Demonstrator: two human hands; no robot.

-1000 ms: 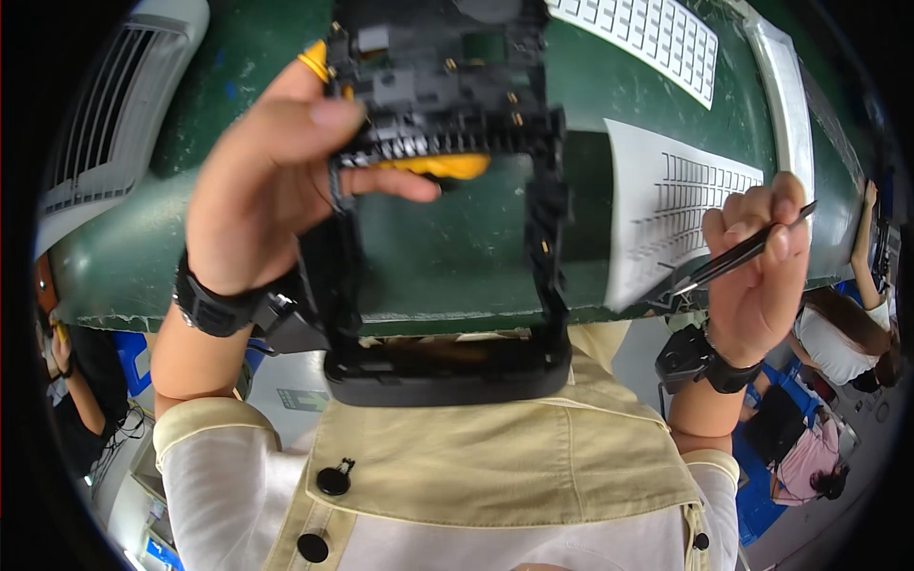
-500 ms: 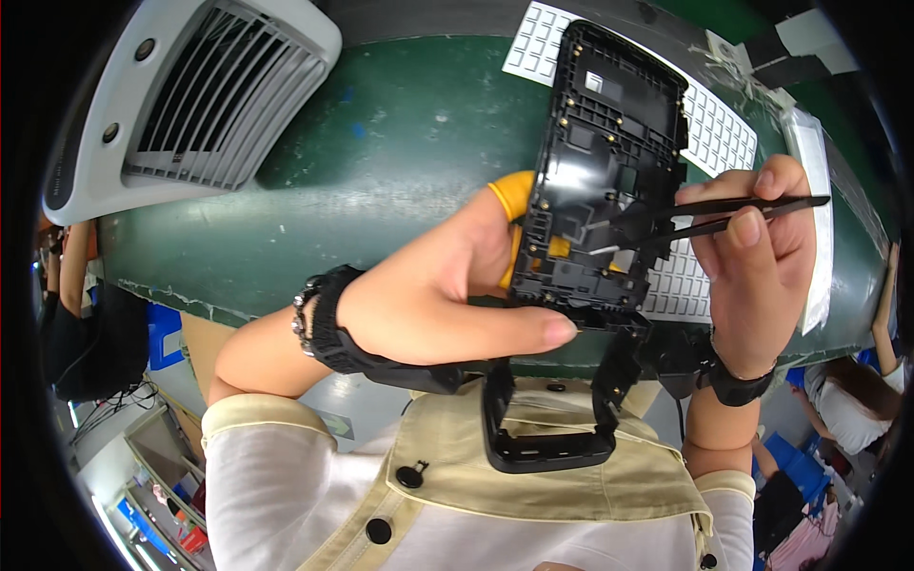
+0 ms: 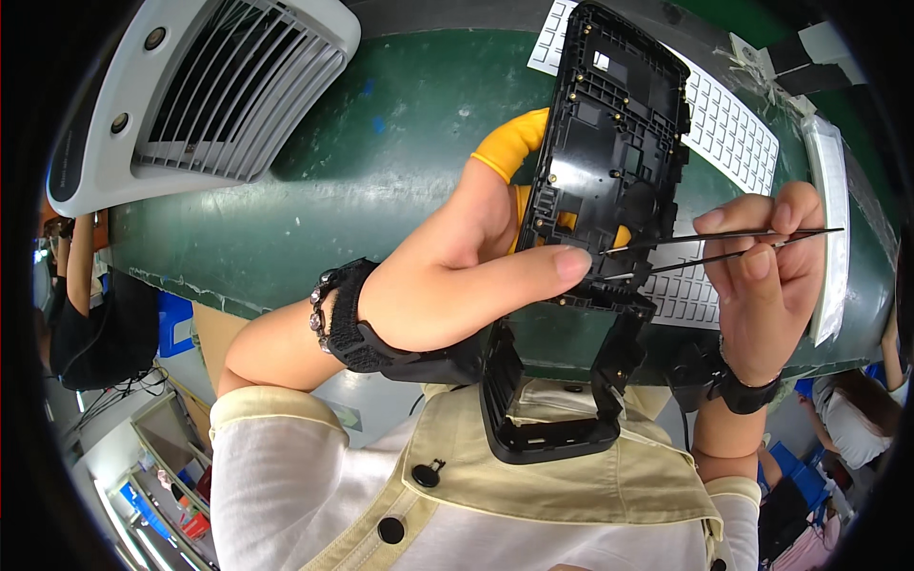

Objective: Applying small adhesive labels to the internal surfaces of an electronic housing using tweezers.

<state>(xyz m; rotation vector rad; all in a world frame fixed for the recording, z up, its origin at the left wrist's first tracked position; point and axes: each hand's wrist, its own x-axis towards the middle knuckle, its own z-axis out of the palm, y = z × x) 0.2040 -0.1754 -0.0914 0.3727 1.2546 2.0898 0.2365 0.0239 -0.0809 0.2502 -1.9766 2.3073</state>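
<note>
My left hand (image 3: 447,252) grips a black plastic housing (image 3: 595,157) from its left side, thumb on its lower front, yellow finger cots (image 3: 511,147) on fingers behind it. The housing is tilted upright, its ribbed inside with small brass inserts showing. From its lower end hangs an open rectangular frame (image 3: 552,443). Pinched in my right hand (image 3: 771,276) is a pair of black tweezers (image 3: 728,246). Their tips are slightly apart at the lower part of the housing, near my left thumb. I cannot make out anything between the tips.
A white sheet of outlined rectangular labels (image 3: 728,133) lies behind the housing on the green table (image 3: 381,124). At the far left stands a grey machine with a slatted vent (image 3: 243,95). A clear plastic strip pack (image 3: 826,228) lies at right. Other people are at both edges.
The tweezer tips have shifted lower on the housing, and the right hand has moved slightly down. My left thumb has slid up onto the housing's front.
</note>
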